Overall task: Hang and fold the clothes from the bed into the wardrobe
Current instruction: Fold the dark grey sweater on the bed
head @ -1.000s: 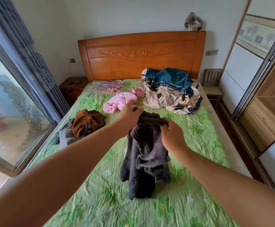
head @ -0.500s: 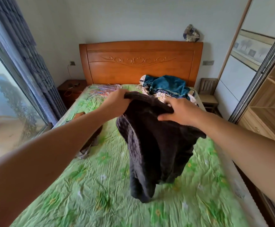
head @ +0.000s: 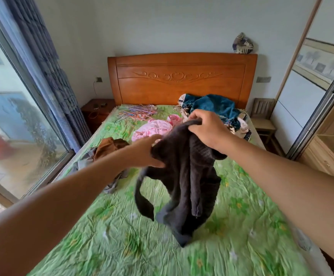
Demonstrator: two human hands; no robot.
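Here, the left hand and right hand both grip the dark sweater, partly screening the pink garment behind.

a home bedroom, going by the carved wooden headboard, the green-covered bed, the bedside cabinet, the curtained window and what looks like a sliding-door wardrobe.

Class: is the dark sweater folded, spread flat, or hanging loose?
Hanging loose, unfolded: the left hand and right hand hold the dark sweater up, sleeves dangling over the bed.
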